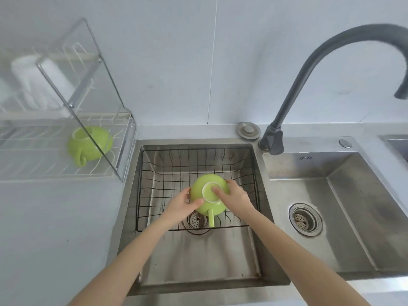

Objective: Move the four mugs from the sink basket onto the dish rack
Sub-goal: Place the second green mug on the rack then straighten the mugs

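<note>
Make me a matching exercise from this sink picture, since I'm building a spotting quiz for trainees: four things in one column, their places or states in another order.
Things:
1. green mug held in both hands
2. green mug on its own
3. faucet
4. wire basket

Places or states:
A. arches over the right basin
B. upside down on the dish rack
C. sits inside the left basin
D. upside down above the basket, handle toward the camera

Pairs: 1-D, 2-B, 3-A, 4-C
</note>
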{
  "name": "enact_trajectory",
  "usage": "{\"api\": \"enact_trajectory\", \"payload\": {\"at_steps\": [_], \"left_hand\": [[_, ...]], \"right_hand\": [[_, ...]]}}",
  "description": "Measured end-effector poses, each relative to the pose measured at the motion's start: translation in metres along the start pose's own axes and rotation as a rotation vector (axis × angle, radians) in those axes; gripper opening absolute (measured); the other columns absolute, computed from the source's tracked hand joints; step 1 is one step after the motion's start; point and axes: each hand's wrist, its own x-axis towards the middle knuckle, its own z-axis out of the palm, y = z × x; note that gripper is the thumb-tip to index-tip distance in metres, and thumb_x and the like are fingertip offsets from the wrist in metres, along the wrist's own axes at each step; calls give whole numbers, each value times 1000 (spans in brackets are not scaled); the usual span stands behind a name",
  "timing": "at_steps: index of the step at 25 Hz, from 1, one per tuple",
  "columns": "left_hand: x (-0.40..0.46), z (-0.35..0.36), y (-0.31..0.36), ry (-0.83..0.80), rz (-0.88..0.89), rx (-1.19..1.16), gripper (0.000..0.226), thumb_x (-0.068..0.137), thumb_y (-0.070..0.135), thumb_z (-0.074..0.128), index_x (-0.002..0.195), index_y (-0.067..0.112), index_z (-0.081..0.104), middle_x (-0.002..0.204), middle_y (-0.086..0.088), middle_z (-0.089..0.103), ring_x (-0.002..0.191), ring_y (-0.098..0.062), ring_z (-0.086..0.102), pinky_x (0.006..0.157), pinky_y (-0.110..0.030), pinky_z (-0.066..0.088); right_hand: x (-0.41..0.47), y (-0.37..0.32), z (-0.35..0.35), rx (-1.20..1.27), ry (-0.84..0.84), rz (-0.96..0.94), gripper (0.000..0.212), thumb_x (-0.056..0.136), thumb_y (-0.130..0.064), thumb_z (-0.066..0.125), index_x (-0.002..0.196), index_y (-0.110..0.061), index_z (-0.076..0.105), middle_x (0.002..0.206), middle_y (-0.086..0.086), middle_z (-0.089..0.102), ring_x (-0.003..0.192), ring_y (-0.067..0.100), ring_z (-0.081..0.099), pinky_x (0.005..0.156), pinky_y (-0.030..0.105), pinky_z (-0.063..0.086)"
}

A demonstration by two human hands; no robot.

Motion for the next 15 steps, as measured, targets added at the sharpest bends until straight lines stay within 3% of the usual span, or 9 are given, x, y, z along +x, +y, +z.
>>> {"api": "enact_trajectory", "payload": {"at_steps": [4,8,11,13,15], "left_hand": [[-33,-30,-7,-55,80,53,65,79,9,67,134,10,33,118,-10,53,89,-18,60,74,-14,49],[-62,-64,-17,-5,147,114,68,77,7,69,134,12,33,118,-7,45,92,-22,57,83,-29,48],[-84,-91,-30,2,181,81,69,77,5,68,135,13,32,121,-8,44,89,-16,56,72,-16,50],[-98,-112,-41,26,188,79,70,78,7,68,137,15,31,124,-6,43,85,-7,56,63,-8,49],[-109,-132,-52,58,181,106,72,78,12,69,138,17,30,126,-4,40,88,-11,56,62,-9,46]], "right_hand": [[-24,-25,15,20,4,-61,56,90,-42,50,135,-10,37,130,13,53,122,26,47,87,26,37],[-48,-42,44,-16,-7,-115,63,88,-46,50,140,-17,31,133,15,45,125,26,42,96,32,37],[-68,-53,66,-80,-20,-195,69,87,-45,52,144,-21,23,132,14,43,120,25,44,91,28,35],[-84,-64,81,-116,-76,-233,77,85,-42,56,147,-23,15,133,13,39,122,25,42,98,27,34],[-95,-74,98,-153,-106,-266,85,82,-38,62,147,-23,10,135,13,36,124,25,43,106,30,33]]}}
